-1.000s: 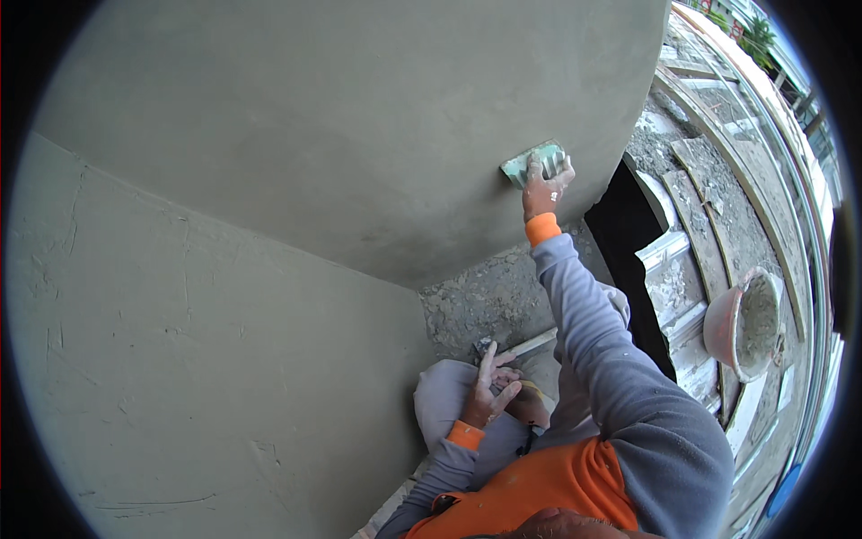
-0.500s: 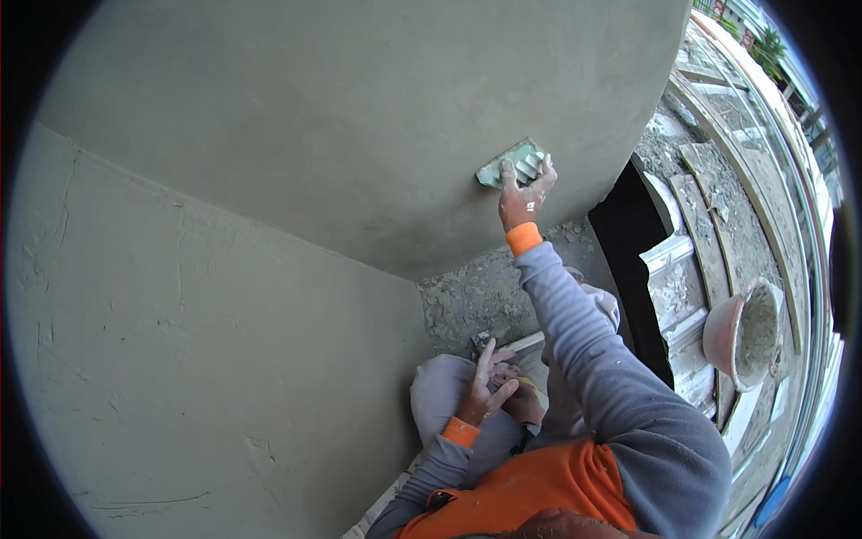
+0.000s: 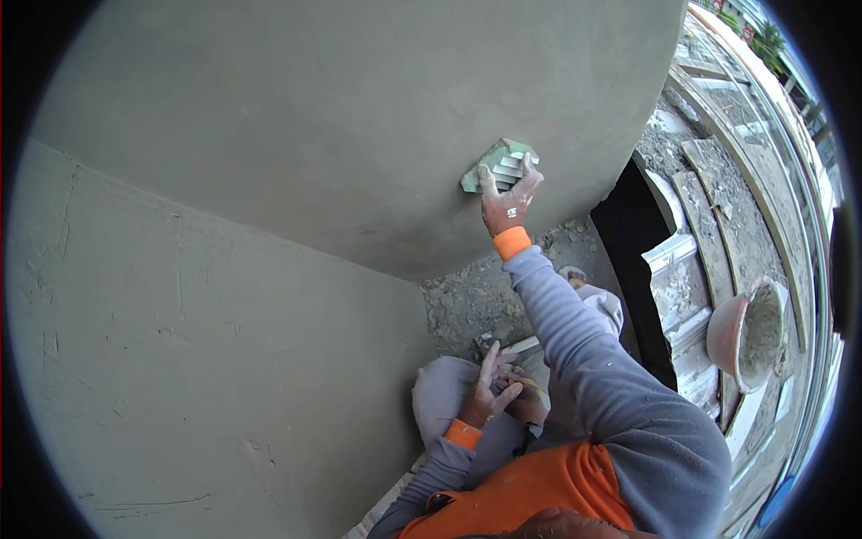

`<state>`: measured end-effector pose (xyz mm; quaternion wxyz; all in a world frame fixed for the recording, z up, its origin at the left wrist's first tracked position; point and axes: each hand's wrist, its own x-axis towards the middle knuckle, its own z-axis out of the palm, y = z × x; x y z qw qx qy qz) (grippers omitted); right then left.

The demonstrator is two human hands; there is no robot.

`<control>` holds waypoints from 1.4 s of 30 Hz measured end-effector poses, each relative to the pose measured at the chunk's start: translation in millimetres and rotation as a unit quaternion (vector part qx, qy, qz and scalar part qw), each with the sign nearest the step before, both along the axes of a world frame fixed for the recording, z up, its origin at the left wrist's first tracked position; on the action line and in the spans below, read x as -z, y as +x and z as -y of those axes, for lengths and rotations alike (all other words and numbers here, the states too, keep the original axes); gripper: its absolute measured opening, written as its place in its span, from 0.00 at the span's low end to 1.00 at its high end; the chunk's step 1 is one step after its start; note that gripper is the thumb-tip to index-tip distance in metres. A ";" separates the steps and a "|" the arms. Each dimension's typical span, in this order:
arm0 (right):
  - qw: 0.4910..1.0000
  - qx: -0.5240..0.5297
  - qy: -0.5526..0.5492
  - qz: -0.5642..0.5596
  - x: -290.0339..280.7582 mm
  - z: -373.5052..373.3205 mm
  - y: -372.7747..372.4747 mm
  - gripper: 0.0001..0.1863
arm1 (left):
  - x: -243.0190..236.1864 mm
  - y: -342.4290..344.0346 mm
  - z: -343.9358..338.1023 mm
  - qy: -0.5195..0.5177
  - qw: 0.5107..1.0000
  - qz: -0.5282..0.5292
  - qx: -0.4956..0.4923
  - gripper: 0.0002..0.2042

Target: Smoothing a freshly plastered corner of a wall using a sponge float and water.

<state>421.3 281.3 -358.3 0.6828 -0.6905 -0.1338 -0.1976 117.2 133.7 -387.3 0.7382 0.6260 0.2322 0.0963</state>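
Note:
My right arm reaches out to the grey plastered wall (image 3: 359, 117). In my right hand (image 3: 509, 208) is a pale green plastering float (image 3: 506, 169) with a ridged back, gripped by its edges. It lies against the wall, a little tilted. My left hand (image 3: 486, 397) rests low, beside my bent knee (image 3: 437, 384), its dusty fingers stretched out and apart. Nothing shows in that hand. Just past its fingers lies a small dark tool-like item (image 3: 486, 342), too small to name. A second plastered wall (image 3: 224, 377), with scratches and cracks, rises on my left.
Rubble and mortar crumbs (image 3: 476, 292) cover the floor at the wall's foot. To the right are a dark gap (image 3: 633, 260), corrugated sheeting (image 3: 673, 269) and boards (image 3: 714, 225). A pinkish bucket (image 3: 725, 341) crusted with mortar stands there.
The float and my right hand have slid a short way left along the wall, and the float has turned slightly. My left hand stays where it was.

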 end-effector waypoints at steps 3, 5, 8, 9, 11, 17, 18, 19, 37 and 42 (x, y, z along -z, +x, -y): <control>0.997 -0.040 -0.059 -0.038 48.9 7.1 -14.8 0.44 | -0.2 4.6 -0.1 -0.005 1.000 0.014 0.001 0.47; 0.988 -0.016 -0.084 -0.129 64.2 11.4 -5.5 0.43 | 2.7 6.8 0.7 0.003 1.000 0.020 0.003 0.47; 0.955 0.064 0.100 -0.271 75.2 43.6 62.1 0.42 | 2.8 8.0 3.3 0.014 0.999 0.011 0.028 0.47; 0.962 0.021 0.158 -0.221 43.1 41.6 61.7 0.42 | 4.2 -0.3 0.6 0.021 1.000 0.010 0.007 0.47; 0.978 -0.036 0.171 -0.110 -9.0 37.2 64.4 0.42 | 2.9 -4.3 2.9 0.024 1.000 0.016 -0.007 0.47; 0.993 -0.097 -0.067 0.010 12.4 -1.7 -29.3 0.43 | 0.0 2.3 0.5 0.025 1.000 -0.011 0.013 0.47; 0.989 -0.112 -0.058 -0.071 27.6 2.7 -25.1 0.42 | -1.4 3.4 1.5 0.019 1.000 -0.005 0.011 0.46; 0.988 -0.118 -0.062 -0.077 38.0 8.8 -26.4 0.42 | -1.9 -3.4 6.4 0.015 1.000 -0.011 0.005 0.46; 0.993 0.045 -0.073 -0.075 52.0 41.1 44.7 0.41 | 4.0 -1.2 0.2 -0.001 1.000 0.029 -0.002 0.47; 0.985 0.101 0.079 -0.118 -14.7 61.6 90.0 0.40 | 4.6 -5.7 -1.6 0.003 1.000 0.013 0.003 0.48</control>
